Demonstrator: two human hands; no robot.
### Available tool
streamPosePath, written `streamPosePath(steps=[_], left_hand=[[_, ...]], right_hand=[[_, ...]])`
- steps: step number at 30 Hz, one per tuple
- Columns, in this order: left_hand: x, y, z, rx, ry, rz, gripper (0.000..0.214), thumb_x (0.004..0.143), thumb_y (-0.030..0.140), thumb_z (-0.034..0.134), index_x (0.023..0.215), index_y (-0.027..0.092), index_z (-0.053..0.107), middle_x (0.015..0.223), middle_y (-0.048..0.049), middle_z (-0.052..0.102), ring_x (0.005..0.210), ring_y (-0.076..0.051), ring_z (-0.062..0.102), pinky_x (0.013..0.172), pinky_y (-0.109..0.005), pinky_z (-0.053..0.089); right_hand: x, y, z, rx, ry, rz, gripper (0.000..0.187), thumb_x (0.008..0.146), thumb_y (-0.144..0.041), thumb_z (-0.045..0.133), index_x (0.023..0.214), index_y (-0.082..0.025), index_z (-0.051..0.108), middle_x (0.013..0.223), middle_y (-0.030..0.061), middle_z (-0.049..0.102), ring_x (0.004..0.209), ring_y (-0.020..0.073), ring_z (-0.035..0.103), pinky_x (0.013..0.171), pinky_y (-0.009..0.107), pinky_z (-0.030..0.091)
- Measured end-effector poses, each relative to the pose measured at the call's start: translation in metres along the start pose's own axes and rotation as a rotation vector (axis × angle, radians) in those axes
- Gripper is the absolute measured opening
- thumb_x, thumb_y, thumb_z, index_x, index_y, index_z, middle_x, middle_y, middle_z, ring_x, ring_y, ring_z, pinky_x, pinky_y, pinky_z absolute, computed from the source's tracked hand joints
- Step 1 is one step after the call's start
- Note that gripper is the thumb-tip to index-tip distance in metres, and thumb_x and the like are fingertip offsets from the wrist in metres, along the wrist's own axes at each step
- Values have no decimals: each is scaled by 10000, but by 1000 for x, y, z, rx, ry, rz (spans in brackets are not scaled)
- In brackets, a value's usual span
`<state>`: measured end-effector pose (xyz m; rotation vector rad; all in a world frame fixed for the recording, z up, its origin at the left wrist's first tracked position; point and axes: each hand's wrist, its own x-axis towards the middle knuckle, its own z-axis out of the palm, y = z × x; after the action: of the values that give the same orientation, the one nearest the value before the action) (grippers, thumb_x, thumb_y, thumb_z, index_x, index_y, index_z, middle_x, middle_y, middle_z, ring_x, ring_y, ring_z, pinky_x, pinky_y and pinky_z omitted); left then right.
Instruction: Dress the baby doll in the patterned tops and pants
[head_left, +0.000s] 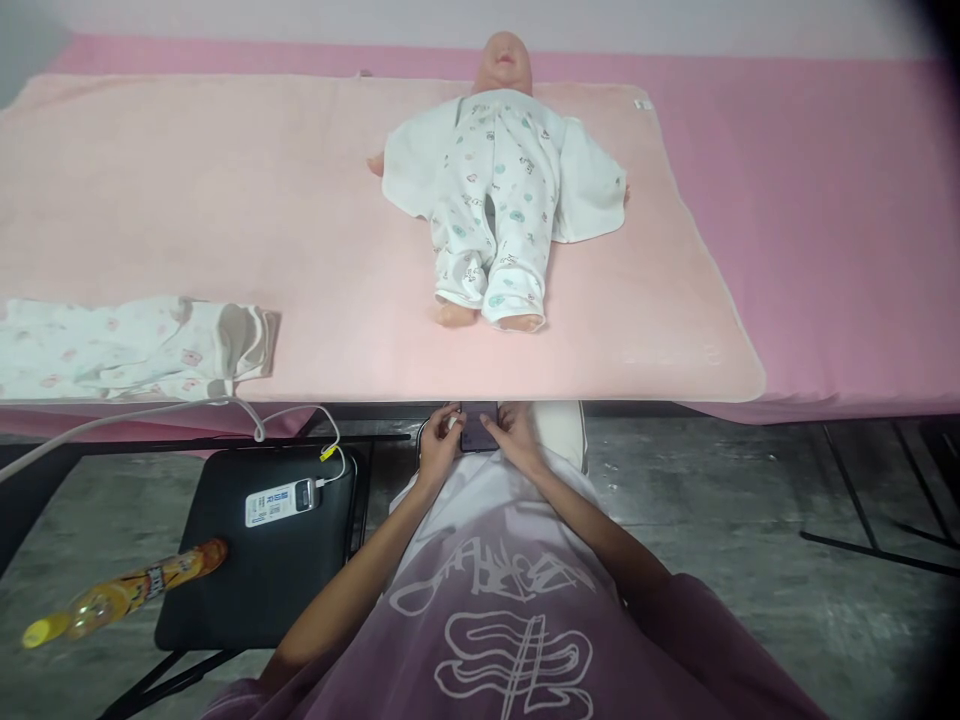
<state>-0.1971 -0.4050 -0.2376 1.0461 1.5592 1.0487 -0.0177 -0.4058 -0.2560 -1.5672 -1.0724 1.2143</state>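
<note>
Both hands are low in front of my body, just under the near edge of the table, around a dark phone [478,428]. My left hand [442,440] grips the phone's left side, with its thumb near the screen. On the right side my right hand [517,432] holds it too, its thumb resting over the screen. The table edge cuts off the phone's far end. Farther up, a baby doll [495,200] lies on its back on a pale pink mat [322,220], dressed in white printed clothes with the sleeves spread wide.
Folded white printed cloth [135,345] lies at the mat's near left. A black stool [262,590] on my left bears a power bank [281,502] with a white cable [187,405] and a bottle of orange drink [127,592]. Thin black metal legs [870,545] stand at the right.
</note>
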Motion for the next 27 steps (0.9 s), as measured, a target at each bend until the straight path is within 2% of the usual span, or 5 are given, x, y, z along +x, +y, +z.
streamPosePath(steps=[3,7,10,17,27], left_hand=[[-1,-2,-1,-12,-5,1,441,897,529,790,1190,202,824,1248,-120,813,1073,-253,726,976,-367,542],[-1,-5,-3,-38,-19,3,475,892,580,803,1196,217,829,1317,-125,799,1171,-281,727,1042,-396,540],[-1,-6,-4,-45,-21,-1,508,885,615,805,1197,215,829,1319,-133,796,1178,-293,727,1061,-419,536],[-3,-5,-5,-48,-34,-6,508,882,610,815,1206,220,824,1334,-133,787,1201,-295,720,1084,-424,527],[-5,-9,-8,47,-56,68,480,888,533,827,1267,239,809,1282,-114,776,1110,-264,714,963,-380,543]], right_hand=[[-1,2,-2,2,-4,-8,450,879,-550,811,998,-258,489,911,-5,609,741,171,587,707,332,507],[-6,5,-12,85,-78,-50,343,949,-536,720,1050,-257,547,1027,39,646,913,209,644,830,361,546],[-8,7,-19,124,-130,-77,323,936,-483,729,1106,-267,560,1081,44,642,940,211,641,857,369,553],[-10,11,-24,199,-220,-67,567,870,-428,772,1350,-293,502,1102,37,620,882,199,616,766,349,546],[-11,5,-21,140,-174,-66,483,894,-463,790,1240,-286,504,1082,24,613,865,184,617,761,338,548]])
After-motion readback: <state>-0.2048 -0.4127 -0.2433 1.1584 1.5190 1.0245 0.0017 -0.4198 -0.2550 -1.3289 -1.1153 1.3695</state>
